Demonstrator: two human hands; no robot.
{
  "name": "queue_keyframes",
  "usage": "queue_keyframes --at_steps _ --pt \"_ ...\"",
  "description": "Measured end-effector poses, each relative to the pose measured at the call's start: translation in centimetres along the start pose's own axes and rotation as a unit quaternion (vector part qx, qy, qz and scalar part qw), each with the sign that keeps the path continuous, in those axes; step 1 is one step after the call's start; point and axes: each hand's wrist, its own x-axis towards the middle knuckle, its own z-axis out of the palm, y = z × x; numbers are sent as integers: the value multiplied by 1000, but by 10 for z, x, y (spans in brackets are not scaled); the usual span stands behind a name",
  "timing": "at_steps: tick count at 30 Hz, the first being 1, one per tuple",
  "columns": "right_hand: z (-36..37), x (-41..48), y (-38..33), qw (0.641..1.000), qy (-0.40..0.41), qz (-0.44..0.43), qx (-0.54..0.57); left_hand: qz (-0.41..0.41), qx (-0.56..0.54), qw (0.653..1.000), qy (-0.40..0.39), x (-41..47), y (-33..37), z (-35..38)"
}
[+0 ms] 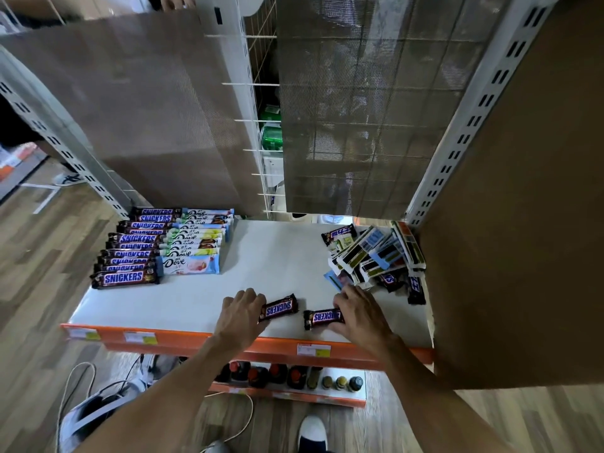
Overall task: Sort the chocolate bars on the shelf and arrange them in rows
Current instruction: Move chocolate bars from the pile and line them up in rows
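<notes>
On the white shelf (261,266), a row of Snickers bars (130,253) lies at the left, with a row of Dove bars (196,243) right beside it. A mixed heap of bars (376,256) sits at the right. Near the front edge my left hand (240,313) grips one end of a small Snickers bar (281,307). My right hand (358,313) holds another small Snickers bar (322,318) by its right end. Both bars lie on the shelf, a little apart from each other.
The shelf has an orange front rail (196,340) with price tags. A brown side panel (523,223) closes the right. Bottles (294,376) stand on the lower shelf. Cables and a shoe (312,431) are on the wooden floor below.
</notes>
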Motion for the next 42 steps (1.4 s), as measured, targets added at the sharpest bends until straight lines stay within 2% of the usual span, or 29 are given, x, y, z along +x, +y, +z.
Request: queue_keyframes --at_steps 6,19,23,28,33,42 --pt "-3 -2 1 999 0 -31 37 -8 -9 1000 0 -1 -6 3" --pt "-2 -3 -10 997 -16 17 77 -5 -23 1000 2 0 -11 3" --pt "-3 -2 -14 996 -18 33 80 26 -33 999 28 -3 -17 3" --pt "-2 -2 -15 996 -15 37 74 27 -20 997 69 -2 -15 -4" --pt "1 -4 -16 996 -19 42 77 46 -24 999 -6 1 -13 -7" --pt "2 -12 -15 995 11 46 86 81 -9 997 4 8 -3 -4"
